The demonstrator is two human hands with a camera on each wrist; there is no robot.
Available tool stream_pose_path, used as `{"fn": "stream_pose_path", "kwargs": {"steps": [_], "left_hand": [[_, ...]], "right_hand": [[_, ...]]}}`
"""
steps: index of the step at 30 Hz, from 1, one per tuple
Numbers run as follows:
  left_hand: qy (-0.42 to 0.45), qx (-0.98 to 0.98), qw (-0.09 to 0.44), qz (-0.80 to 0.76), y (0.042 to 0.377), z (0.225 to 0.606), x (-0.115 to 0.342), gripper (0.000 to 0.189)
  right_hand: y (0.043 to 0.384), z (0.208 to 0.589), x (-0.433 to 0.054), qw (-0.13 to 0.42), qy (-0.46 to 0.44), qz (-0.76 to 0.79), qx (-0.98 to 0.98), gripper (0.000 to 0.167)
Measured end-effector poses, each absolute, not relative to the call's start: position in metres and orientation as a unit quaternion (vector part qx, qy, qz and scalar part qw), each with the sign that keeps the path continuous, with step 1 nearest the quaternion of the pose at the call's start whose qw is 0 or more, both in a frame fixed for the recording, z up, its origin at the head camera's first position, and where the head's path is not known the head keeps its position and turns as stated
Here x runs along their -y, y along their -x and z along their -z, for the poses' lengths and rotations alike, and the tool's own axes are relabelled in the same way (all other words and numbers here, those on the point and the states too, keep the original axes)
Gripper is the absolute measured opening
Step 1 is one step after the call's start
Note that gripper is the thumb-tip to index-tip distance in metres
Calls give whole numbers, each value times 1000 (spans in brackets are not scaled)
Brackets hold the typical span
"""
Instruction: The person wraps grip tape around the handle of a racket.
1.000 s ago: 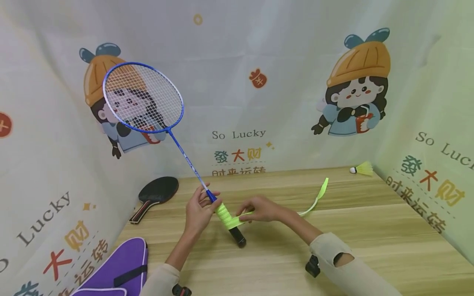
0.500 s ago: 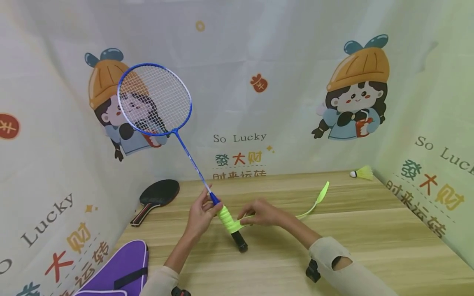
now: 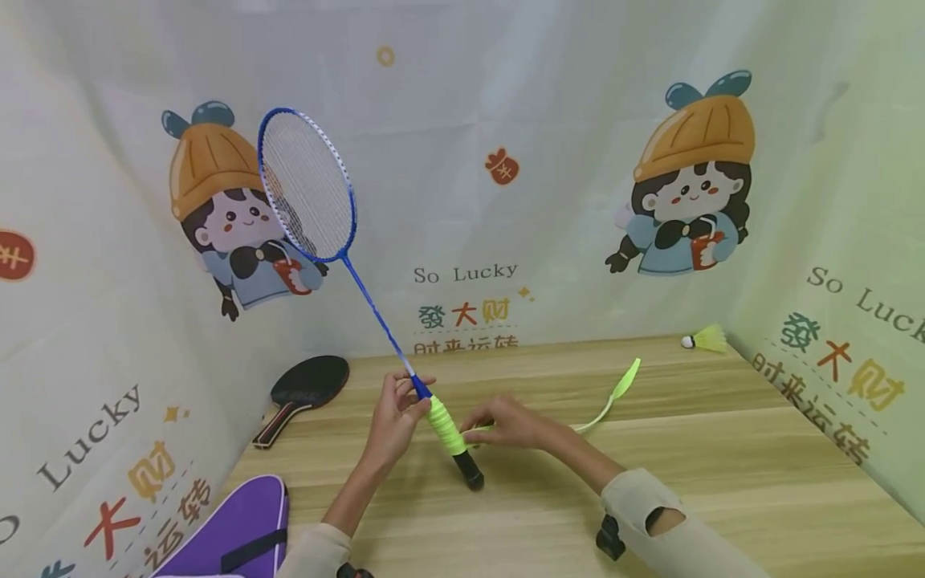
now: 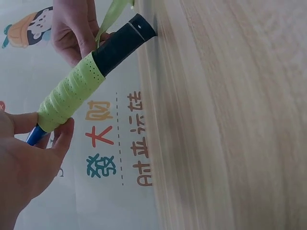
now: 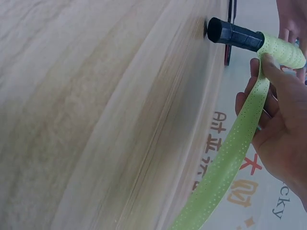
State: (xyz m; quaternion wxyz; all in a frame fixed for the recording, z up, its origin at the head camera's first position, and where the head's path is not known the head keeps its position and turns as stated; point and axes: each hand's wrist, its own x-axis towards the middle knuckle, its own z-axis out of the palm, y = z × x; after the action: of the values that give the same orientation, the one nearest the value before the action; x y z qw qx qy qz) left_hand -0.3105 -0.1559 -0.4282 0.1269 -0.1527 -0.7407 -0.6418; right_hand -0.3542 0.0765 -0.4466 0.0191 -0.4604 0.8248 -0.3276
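A blue and white badminton racket [image 3: 376, 315] tilts up to the left, its strung head in front of the backdrop. My left hand [image 3: 393, 419] grips it at the blue cone above the handle. Yellow-green perforated grip tape [image 4: 72, 91] is wound round the upper handle, while the black butt end [image 4: 125, 42] shows bare. Beside the handle, my right hand [image 3: 509, 423] pinches the tape between thumb and fingers where it leaves the windings. The loose tape tail [image 5: 225, 160] hangs past that hand, and its far end curls up over the table to the right.
On the wooden table [image 3: 694, 449], a black table tennis bat [image 3: 311, 381] lies at the back left. A purple racket case [image 3: 242, 522] is at the front left. One yellow shuttlecock [image 3: 704, 339] sits at the back right corner. A printed cloth backdrop surrounds the table.
The racket has turned about its shaft, so its head shows narrower. My right hand has moved slightly down beside the handle, and the tape now lies closer against the windings.
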Motion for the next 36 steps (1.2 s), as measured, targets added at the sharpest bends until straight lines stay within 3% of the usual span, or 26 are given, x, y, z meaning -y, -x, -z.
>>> {"fn": "stream_pose_path", "kwargs": {"steps": [7, 14, 19, 26, 31, 36], "left_hand": [[127, 732, 135, 655, 311, 430, 153, 46], [129, 725, 145, 661, 310, 434, 153, 38], [107, 732, 141, 658, 308, 437, 153, 42], [117, 754, 193, 617, 309, 440, 147, 48], [132, 763, 220, 593, 308, 442, 144, 54], [123, 762, 223, 595, 308, 441, 145, 57]], "right_hand": [[351, 445, -76, 4, 480, 295, -826, 24], [348, 446, -73, -6, 477, 292, -829, 23], [346, 449, -71, -19, 468, 305, -829, 21], [343, 453, -64, -47, 447, 321, -834, 21], [341, 453, -60, -25, 431, 331, -839, 28], [343, 450, -68, 18, 443, 367, -818, 17]]}}
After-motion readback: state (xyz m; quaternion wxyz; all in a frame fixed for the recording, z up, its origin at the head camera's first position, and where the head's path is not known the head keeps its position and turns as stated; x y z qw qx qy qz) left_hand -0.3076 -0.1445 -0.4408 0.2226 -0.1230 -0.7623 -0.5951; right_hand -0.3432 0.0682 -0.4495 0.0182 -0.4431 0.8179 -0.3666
